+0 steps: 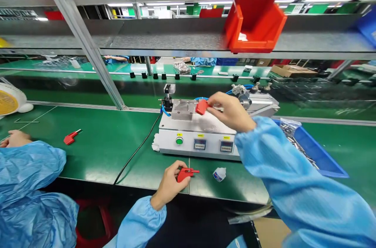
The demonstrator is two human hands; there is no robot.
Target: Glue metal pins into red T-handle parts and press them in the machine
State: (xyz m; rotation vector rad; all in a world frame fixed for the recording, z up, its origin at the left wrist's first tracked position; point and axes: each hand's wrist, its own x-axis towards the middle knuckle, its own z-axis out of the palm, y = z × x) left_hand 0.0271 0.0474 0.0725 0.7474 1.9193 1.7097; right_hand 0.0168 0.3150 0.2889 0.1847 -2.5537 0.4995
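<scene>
My left hand (170,182) rests near the bench's front edge, fingers closed round a small red plastic part (185,173) with a thin tip pointing right. My right hand (230,110) reaches over the white benchtop machine (202,138) and pinches another red part (201,106) against the metal fixture (182,110) on its top. The machine has a green button (179,141) and two small digital counters on its front. A small white bottle (219,174) lies on the green mat between my arms.
A co-worker's blue sleeve and hand (14,138) lie at the left, with a red part (70,137) on the mat nearby. A blue tray (319,154) of metal parts sits right of the machine. A red bin (254,21) stands on the overhead shelf; a fan (10,101) at far left.
</scene>
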